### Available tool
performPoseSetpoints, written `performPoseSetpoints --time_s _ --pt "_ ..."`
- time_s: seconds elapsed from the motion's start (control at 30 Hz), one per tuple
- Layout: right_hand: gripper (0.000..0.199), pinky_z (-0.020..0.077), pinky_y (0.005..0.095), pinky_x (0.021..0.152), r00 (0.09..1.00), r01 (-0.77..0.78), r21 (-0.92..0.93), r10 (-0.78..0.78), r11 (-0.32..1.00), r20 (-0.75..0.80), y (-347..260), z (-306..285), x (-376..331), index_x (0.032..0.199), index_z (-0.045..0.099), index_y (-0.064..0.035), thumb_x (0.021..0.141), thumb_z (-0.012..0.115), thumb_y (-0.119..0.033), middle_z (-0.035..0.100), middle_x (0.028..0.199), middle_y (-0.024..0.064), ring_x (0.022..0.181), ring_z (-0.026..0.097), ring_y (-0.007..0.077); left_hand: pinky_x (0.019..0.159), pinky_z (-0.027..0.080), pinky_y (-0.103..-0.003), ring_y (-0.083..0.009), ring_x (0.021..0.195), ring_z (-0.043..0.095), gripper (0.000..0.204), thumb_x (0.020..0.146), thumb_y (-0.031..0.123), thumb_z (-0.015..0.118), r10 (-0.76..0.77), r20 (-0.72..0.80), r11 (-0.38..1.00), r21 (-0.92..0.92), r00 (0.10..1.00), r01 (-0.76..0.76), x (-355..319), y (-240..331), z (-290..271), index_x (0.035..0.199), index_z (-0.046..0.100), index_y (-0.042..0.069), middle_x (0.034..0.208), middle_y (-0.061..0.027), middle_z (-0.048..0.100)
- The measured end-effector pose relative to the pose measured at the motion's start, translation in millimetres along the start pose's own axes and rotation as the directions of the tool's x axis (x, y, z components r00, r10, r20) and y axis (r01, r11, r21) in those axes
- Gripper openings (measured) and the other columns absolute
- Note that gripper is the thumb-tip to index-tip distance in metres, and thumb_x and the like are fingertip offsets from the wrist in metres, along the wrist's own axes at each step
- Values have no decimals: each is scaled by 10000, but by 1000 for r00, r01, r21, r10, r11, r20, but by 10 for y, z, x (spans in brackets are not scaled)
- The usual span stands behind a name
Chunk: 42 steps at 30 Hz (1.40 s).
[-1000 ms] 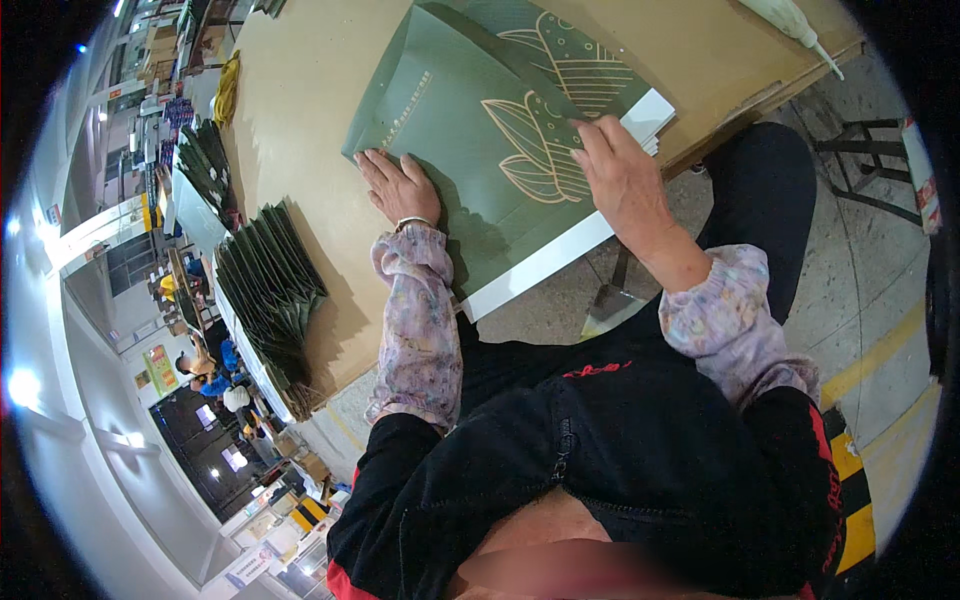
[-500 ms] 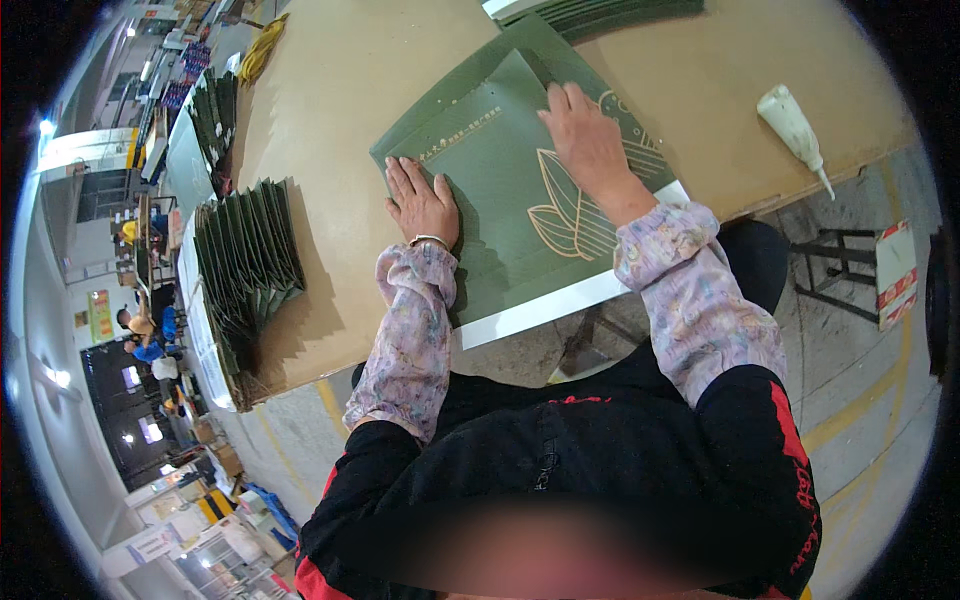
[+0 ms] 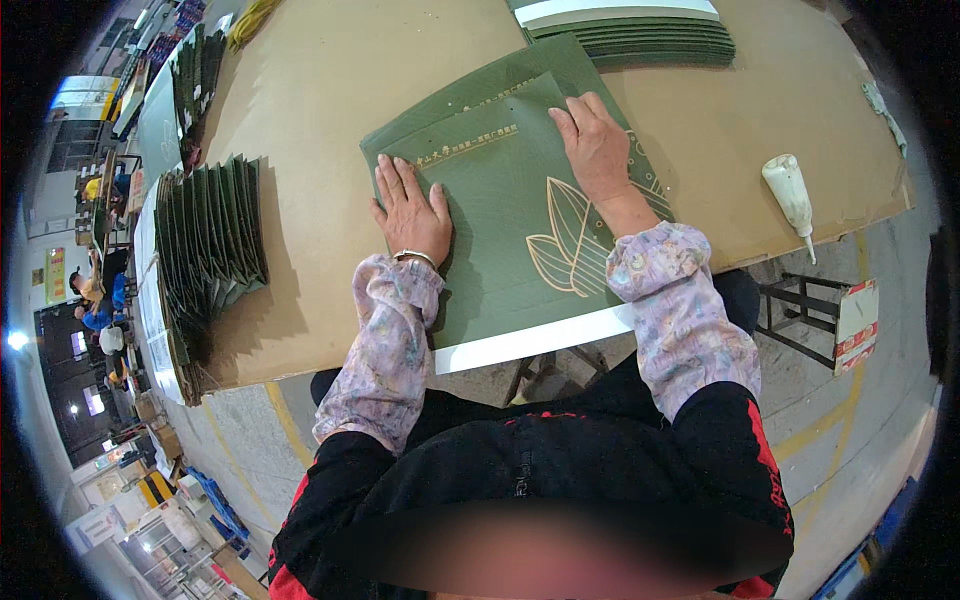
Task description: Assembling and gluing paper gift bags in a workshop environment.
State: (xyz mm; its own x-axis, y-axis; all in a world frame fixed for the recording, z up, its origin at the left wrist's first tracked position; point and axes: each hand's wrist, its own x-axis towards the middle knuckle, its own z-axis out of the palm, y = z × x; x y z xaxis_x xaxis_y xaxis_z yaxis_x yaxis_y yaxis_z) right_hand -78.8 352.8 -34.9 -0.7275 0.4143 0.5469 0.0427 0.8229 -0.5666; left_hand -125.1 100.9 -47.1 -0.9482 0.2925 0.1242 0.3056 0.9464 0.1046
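A flat green paper bag [image 3: 500, 220] with gold leaf line art, gold lettering and a white strip along its near edge lies on the table before me. Its upper panel covers most of a second green layer, which shows past the far and right sides. My left hand [image 3: 415, 215] rests flat on the left part of the panel, fingers stretched out. At the panel's right edge, near its far corner, my right hand [image 3: 600, 150] has its fingers curled and thumb pressed in on the paper; the fingertips are partly hidden.
A white squeeze bottle [image 3: 788, 190] lies near the table's right front edge. Folded green bags [image 3: 205, 245] stand in a row at left, and a stack of green bags [image 3: 630, 40] lies at the far side. A stool [image 3: 810, 315] stands on the floor at right.
The view has shifted, so the table and stacks appear moved. My right hand's fingers have curled in more at the panel's edge. My left hand stays flat on the bag.
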Motion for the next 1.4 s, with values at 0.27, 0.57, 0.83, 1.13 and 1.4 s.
performPoseSetpoints --time_s 0.27,0.57,0.83,1.13,1.4 --pt "240 485 456 713 964 -145 -76 158 987 213 -22 150 99 1035 598 -74 912 574 -279 589 988 103 869 607 341 1141 143 -542 -302 1460 117 658 965 374 398 -26 -26 1000 -5 999 26 -16 -45 -30 1490 204 28 1583 -148 99" --pt "702 122 595 1128 893 373 -396 -208 839 400 106 232 17 1462 330 -73 925 466 -505 238 1557 82 1432 203 315 1136 161 -557 -316 1450 154 646 940 383 452 -34 -70 997 -67 997 29 -75 -7 -82 1456 292 28 1567 -164 152" --pt "640 165 625 1097 858 494 -414 -352 764 374 142 251 48 1449 343 -52 947 468 -429 259 1543 127 1412 240 345 1159 115 -534 -313 1458 113 704 928 440 474 -27 -91 999 -31 996 25 -7 -1 -10 1456 282 15 1563 -167 160" --pt "589 133 495 1156 618 500 -68 -301 863 726 39 -1068 -1139 1480 325 -134 933 499 -265 259 1557 60 1442 205 273 1145 172 -535 -386 1425 181 732 900 370 506 -12 16 987 -159 1000 15 -61 37 -334 1426 267 -80 1525 -269 186" --pt "587 150 486 1152 674 530 -138 -317 837 667 62 -1043 -1252 1497 284 -175 953 472 -291 236 1567 6 1443 209 225 1191 62 -451 -285 1464 87 828 887 526 517 726 22 675 -212 687 -706 -1356 -496 -401 1458 251 -12 1564 -153 161"
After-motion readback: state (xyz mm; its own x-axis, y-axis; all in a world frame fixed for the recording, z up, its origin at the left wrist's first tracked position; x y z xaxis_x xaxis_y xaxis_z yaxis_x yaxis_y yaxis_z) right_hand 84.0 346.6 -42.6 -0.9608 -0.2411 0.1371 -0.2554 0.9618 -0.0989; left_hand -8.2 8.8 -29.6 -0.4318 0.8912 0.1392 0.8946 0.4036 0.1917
